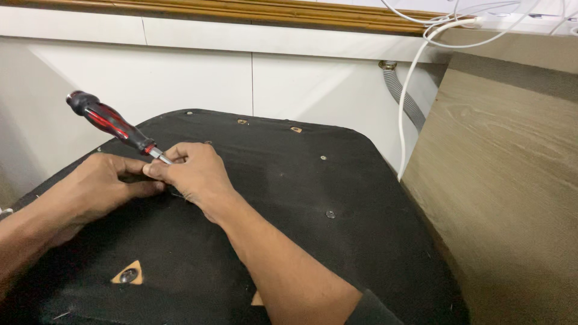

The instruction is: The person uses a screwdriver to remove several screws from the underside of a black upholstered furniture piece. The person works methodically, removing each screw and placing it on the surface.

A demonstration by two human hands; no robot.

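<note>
**Two hands, one screwdriver, over a black fabric-covered panel**

Two hands pressed together near the left of an upturned black fabric panel [337, 180], spread wide across the lower frame. Nearest the camera, a triangular cut-out [128, 274] in the cloth, baring wood and a metal fastener. Just beyond, left hand [99, 186] curled loosely on the fabric, thumb touching the other hand, fingers folded inward around nothing visible. Right hand [192, 171] closed, fingertips pinched around the metal shank of a red-and-black screwdriver [114, 126]. Tip hidden behind those fingers, so contact with the panel impossible to judge. Long axis running diagonally: handle up and away toward the upper left, shank down toward the lower right, tool tilted rather than upright. Farther across the cloth, small metal fasteners [330, 213] scattered toward the rounded far edge. To the right, just beside the panel, a pale wood-grain board [506, 192]. Behind, a white wall [180, 78], a grey corrugated hose [403, 99], white cables [415, 66] hanging, and a wooden rail [271, 12] along the top.
</note>
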